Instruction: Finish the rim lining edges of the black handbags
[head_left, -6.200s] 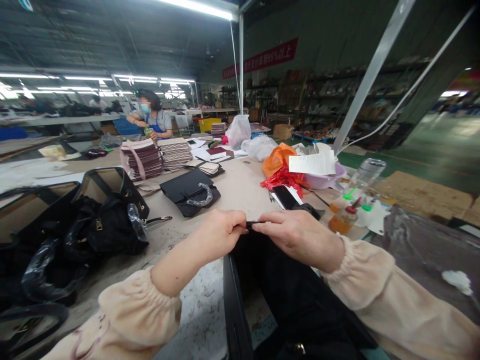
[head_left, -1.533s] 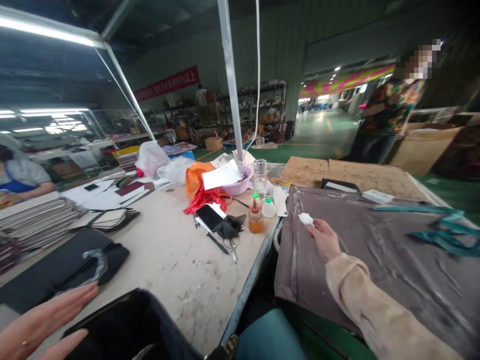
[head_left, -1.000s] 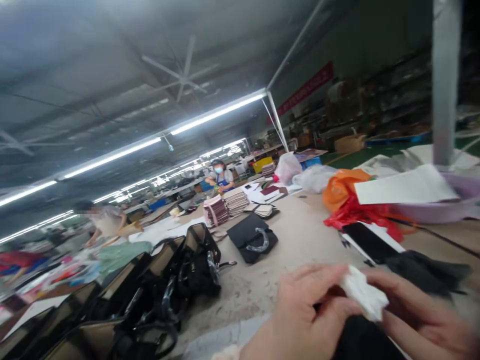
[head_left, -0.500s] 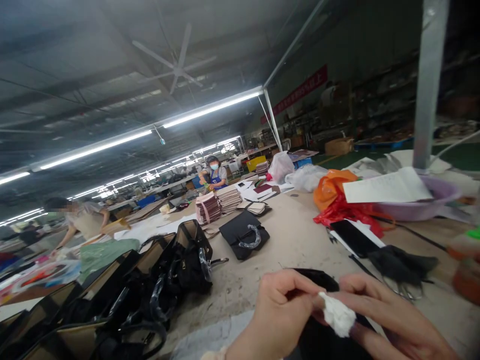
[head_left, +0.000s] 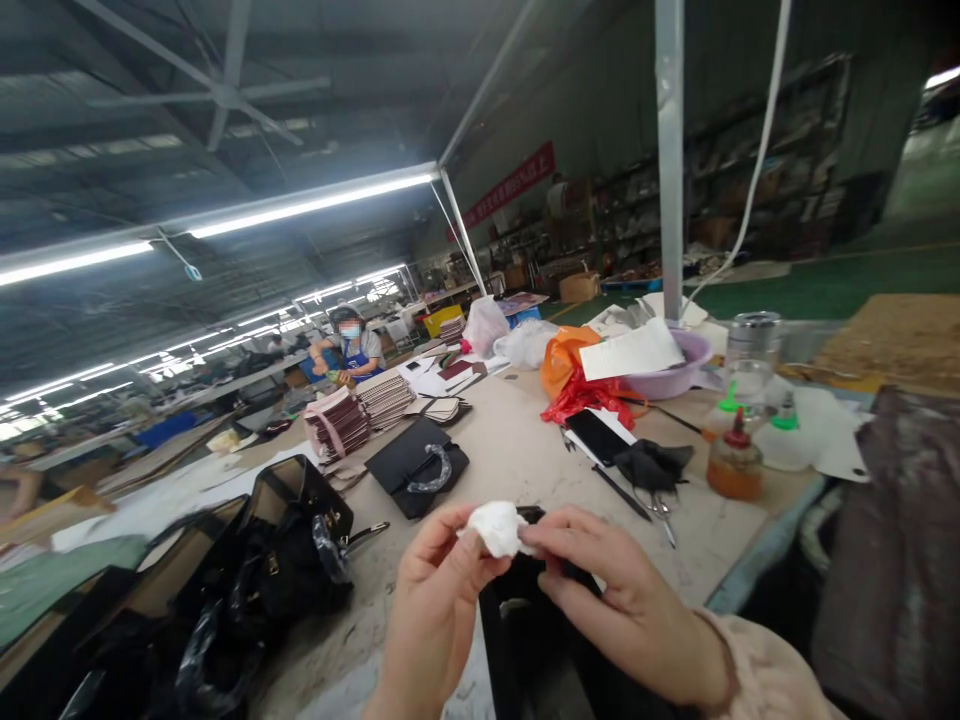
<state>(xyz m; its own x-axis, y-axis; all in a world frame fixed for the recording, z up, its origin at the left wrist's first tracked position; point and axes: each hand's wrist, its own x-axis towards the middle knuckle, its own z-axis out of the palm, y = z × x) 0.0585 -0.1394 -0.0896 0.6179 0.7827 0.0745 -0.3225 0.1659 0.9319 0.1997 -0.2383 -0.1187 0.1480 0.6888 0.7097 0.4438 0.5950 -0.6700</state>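
A crumpled white wad, soft like tissue or cloth, is held up in front of me. My left hand pinches it between thumb and fingers. On its other side, my right hand has its fingertips closed at the wad's right edge, and the exact grip is partly hidden. Below both hands lies a black item, perhaps an open bag, largely covered by the right hand. Beyond the hands a black handbag with a plastic-wrapped handle lies on the table.
Several black bags crowd the left side. Stacked maroon pieces stand further back. On the right are a phone, scissors, an amber bottle, a purple basin and a metal post. A masked co-worker works beyond.
My view has swung right, bringing the bottles and table edge into sight. The white wad now sits mainly in my left fingers, and my right hand has turned, its fingers at the edge.
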